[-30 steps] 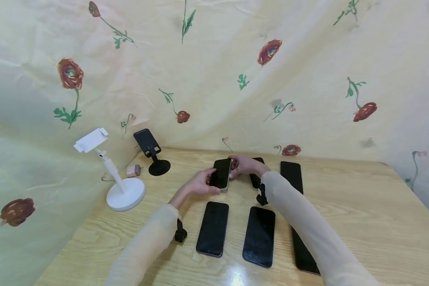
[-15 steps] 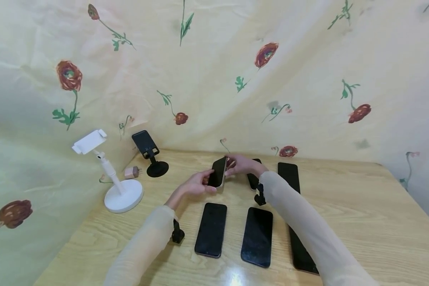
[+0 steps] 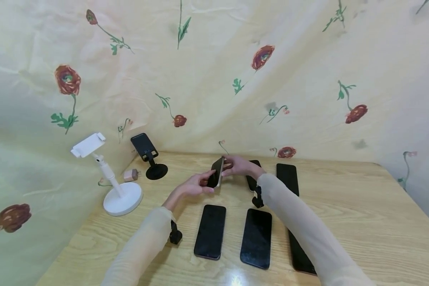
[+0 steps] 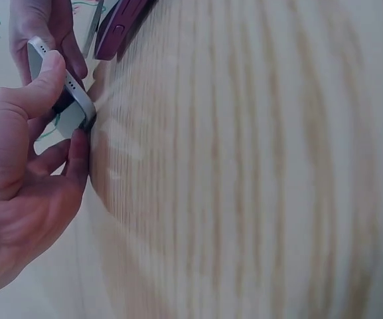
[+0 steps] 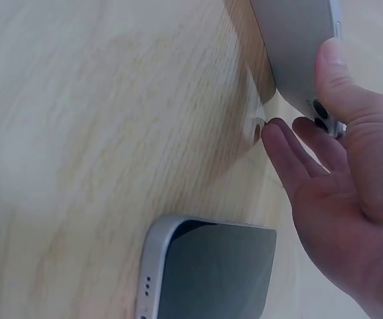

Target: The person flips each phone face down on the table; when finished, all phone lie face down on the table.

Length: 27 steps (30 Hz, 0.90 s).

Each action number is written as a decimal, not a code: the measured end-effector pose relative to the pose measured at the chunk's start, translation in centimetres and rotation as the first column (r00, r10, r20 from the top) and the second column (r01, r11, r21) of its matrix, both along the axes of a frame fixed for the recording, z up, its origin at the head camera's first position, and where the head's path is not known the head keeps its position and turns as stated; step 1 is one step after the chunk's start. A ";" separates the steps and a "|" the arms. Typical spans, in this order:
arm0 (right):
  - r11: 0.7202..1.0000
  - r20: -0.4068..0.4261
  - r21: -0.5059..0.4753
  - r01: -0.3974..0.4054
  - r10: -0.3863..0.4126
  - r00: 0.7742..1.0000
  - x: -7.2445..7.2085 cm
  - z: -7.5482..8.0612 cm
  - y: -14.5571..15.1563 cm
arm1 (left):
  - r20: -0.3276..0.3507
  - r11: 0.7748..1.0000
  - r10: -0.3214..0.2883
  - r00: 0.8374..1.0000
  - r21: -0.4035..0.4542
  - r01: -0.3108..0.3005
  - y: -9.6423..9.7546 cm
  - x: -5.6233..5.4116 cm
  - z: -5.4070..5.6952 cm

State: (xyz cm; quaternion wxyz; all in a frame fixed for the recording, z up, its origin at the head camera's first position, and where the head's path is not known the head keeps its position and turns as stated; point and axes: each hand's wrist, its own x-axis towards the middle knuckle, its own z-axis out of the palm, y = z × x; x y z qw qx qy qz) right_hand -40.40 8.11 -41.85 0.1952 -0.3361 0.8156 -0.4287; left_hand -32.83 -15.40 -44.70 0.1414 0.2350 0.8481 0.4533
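A silver-edged smartphone (image 3: 216, 171) is tilted up on its side at the back middle of the table, its dark screen turned to the left. My left hand (image 3: 194, 185) grips its lower left part; the left wrist view shows the thumb on the bottom edge (image 4: 78, 96) and fingers beneath. At the upper right my right hand (image 3: 236, 165) holds the phone, thumb on the side edge in the right wrist view, other fingers near the camera lenses (image 5: 320, 114) on its pale back. Beside that hand lies a second phone (image 3: 252, 180), partly hidden by the wrist.
Two dark phones (image 3: 210, 231) (image 3: 256, 238) lie flat in front. Further right are long black phone shapes (image 3: 287, 177), partly covered by the right sleeve. At left stand a white phone stand (image 3: 123, 198), a black phone stand (image 3: 156, 171) and a pink charger plug (image 3: 130, 175).
Both hands have tipped the phone from nearly face-up toward its left side, the right edge rising and its screen turning left. The head view has shifted slightly.
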 end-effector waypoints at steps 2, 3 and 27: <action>1.000 -0.015 0.005 0.020 -0.020 1.000 0.1 0.0 -0.1 | -0.008 1.000 -0.011 1.000 -0.003 0.011 0.0 0.0 0.2; 1.000 -0.021 0.003 0.024 -0.024 0.999 0.1 0.0 -0.2 | -0.015 1.000 -0.016 1.000 -0.009 0.016 0.0 0.0 0.3; 0.989 0.048 -0.144 0.012 -0.005 0.999 1.2 -0.8 -2.1 | -0.023 0.995 -0.075 0.997 0.068 0.076 -0.7 -0.1 0.9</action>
